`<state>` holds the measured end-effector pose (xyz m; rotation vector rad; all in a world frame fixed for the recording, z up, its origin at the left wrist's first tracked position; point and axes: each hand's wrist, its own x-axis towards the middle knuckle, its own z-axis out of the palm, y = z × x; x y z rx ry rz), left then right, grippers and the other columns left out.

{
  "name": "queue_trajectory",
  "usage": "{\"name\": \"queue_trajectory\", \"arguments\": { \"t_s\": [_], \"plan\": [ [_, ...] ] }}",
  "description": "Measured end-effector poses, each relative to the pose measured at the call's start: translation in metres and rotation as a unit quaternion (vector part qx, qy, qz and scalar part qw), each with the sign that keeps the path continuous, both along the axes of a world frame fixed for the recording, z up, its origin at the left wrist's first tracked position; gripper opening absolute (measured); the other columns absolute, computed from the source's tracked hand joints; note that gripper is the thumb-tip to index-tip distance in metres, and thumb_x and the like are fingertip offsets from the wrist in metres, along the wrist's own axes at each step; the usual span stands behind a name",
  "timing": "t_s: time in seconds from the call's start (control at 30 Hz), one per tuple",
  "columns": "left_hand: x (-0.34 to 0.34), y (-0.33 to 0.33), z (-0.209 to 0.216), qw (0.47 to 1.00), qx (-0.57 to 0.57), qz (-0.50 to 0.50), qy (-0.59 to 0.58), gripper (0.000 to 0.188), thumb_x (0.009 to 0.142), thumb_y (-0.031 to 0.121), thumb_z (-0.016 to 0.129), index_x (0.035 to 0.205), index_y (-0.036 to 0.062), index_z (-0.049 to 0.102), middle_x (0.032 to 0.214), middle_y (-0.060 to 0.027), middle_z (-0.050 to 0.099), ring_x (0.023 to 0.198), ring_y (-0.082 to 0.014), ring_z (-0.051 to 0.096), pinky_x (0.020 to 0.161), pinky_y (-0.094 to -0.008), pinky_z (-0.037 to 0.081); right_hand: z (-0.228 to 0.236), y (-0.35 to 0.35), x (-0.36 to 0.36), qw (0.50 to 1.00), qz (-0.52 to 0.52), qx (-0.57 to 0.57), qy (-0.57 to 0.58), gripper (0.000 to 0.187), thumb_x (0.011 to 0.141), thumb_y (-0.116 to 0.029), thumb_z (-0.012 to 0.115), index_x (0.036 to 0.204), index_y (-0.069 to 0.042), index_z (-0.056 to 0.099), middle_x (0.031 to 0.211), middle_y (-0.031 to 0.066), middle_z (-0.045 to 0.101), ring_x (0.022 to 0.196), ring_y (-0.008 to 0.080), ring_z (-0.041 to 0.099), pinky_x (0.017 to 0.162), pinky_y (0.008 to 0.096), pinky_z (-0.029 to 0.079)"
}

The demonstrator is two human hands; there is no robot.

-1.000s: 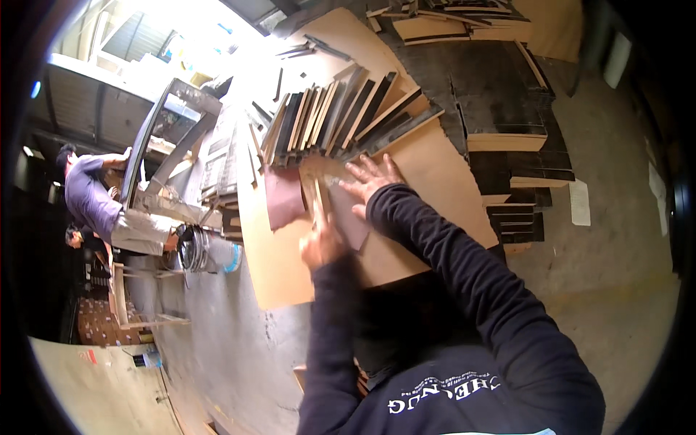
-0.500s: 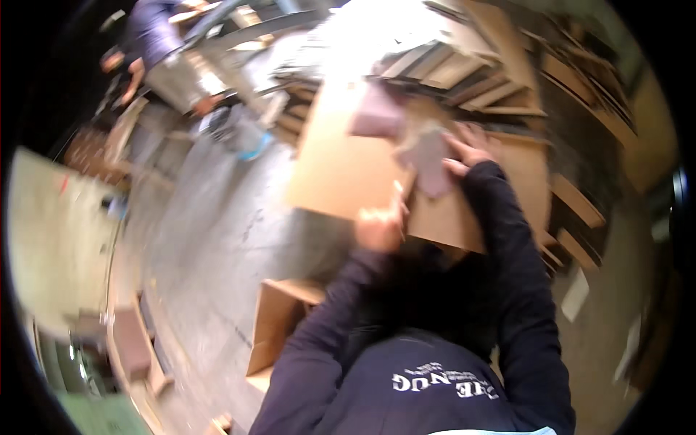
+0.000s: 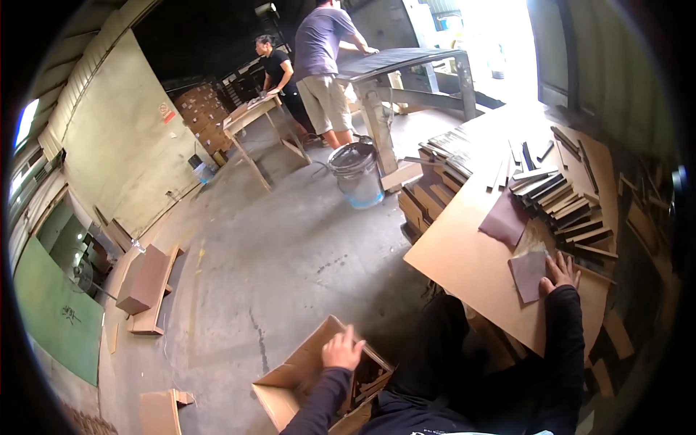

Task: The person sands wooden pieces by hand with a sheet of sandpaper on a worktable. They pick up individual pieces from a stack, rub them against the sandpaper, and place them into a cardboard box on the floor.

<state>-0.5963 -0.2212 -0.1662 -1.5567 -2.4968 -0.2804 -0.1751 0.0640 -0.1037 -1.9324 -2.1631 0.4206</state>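
My left hand is over the open cardboard box on the floor, its index finger pointing up and nothing visible in its fingers. Several dark brown pieces lie inside the box, partly hidden by my forearm. On the tan board to the right, my right hand rests with fingers spread. Its thumb is beside a greyish-purple sheet, perhaps sandpaper. A darker purple-brown sheet lies farther up the board. Many thin dark-edged strips are fanned out beyond my right hand.
Stacked wooden pieces stand under the board's far left side. A bucket is on the concrete floor by a metal-framed table. Two people work at tables there. A brown block sits on a low wooden piece at left.
My left hand has moved from the board's near edge down and left to the cardboard box. My right hand remains by the greyish-purple sheet. The view has swung left and up.
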Motion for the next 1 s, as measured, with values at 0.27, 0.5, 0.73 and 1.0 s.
{"name": "queue_trajectory", "arguments": {
  "t_s": [0.27, 0.5, 0.73, 1.0],
  "plan": [
    [0.119, 0.171, 0.08, 0.908, 0.145, -0.375, -0.114, 0.038, 0.078, 0.027, 0.06, 0.111, 0.0092, 0.054, 0.09, -0.0141, 0.057, 0.077, -0.0305, 0.057, 0.068, -0.037, 0.046, -0.002, 0.004, 0.037, 0.999, -0.047, 0.001, -0.023, 0.066, 0.07, -0.041, 0.06, 0.131, -0.031, 0.036, 0.144, 0.0005, 0.018, 0.133, 0.0253, 0.01, 0.104, 0.0519, 0.005],
    [0.262, 0.287, 0.124, 0.832, 0.178, -0.512, -0.113, 0.034, 0.076, 0.023, 0.06, 0.108, 0.0126, 0.057, 0.09, -0.0128, 0.057, 0.078, -0.0314, 0.057, 0.066, -0.0373, 0.047, 0.002, -0.002, -0.005, 0.997, 0.019, 0.076, -0.026, 0.061, 0.074, -0.043, 0.054, 0.128, -0.019, 0.04, 0.141, 0.0065, 0.026, 0.132, 0.0278, 0.014, 0.104, 0.053, 0.007],
    [0.404, 0.357, 0.104, 0.779, -0.025, -0.625, 0.04, 0.038, 0.07, 0.037, 0.06, 0.103, 0.0187, 0.059, 0.107, -0.0115, 0.053, 0.107, -0.0284, 0.046, 0.083, -0.0423, 0.04, -0.012, 0.002, 0.013, 0.994, -0.026, -0.025, -0.101, 0.064, 0.076, -0.044, 0.051, 0.129, -0.011, 0.038, 0.141, 0.0134, 0.023, 0.133, 0.0277, 0.011, 0.104, 0.0521, 0.007],
    [0.444, 0.378, 0.071, 0.799, 0.08, -0.54, 0.251, 0.036, 0.083, 0.025, 0.04, 0.097, 0.0003, 0.062, 0.1, -0.0196, 0.056, 0.093, -0.0314, 0.05, 0.08, -0.0475, 0.037, -0.011, 0.008, 0.017, 0.993, -0.028, -0.04, -0.11, 0.061, 0.077, -0.041, 0.052, 0.128, -0.012, 0.039, 0.14, 0.0151, 0.023, 0.132, 0.0291, 0.011, 0.104, 0.0485, 0.011]
  ]
}}
